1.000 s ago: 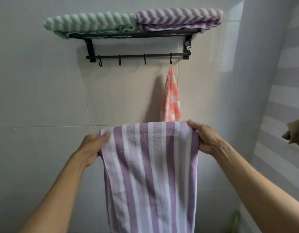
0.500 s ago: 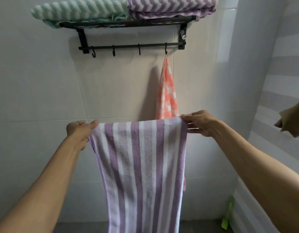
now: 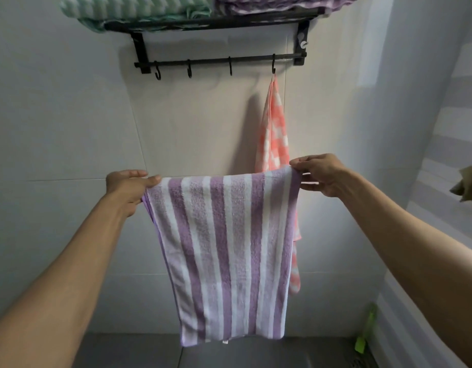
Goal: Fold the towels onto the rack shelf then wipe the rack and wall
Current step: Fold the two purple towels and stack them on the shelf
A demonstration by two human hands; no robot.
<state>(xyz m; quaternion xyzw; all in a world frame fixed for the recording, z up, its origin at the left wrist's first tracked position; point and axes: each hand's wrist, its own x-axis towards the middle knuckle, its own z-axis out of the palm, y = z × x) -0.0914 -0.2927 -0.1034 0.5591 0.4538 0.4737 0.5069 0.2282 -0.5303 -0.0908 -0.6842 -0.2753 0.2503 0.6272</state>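
A purple-and-white striped towel (image 3: 226, 251) hangs doubled in front of me, its bottom edge just above the floor. My left hand (image 3: 127, 188) pinches its top left corner and my right hand (image 3: 321, 172) pinches its top right corner, stretching the top edge level. Above on the wall is the black rack (image 3: 216, 22) with a hook rail. A folded green-striped towel (image 3: 134, 9) lies on the shelf's left half and a folded purple-striped towel (image 3: 282, 2) on its right half. A pink checked cloth (image 3: 273, 136) hangs from the rightmost hook, partly behind the held towel.
Pale wall tiles (image 3: 57, 115) surround the rack. A side wall (image 3: 428, 102) closes in at the right. A grey floor (image 3: 136, 351) lies below, with a green object (image 3: 365, 333) in the right corner. Something tan (image 3: 469, 184) pokes in at the right edge.
The view has tilted down, so the rack sits higher in frame and the floor shows. Both hands have spread slightly, pulling the towel's top edge flatter and wider.
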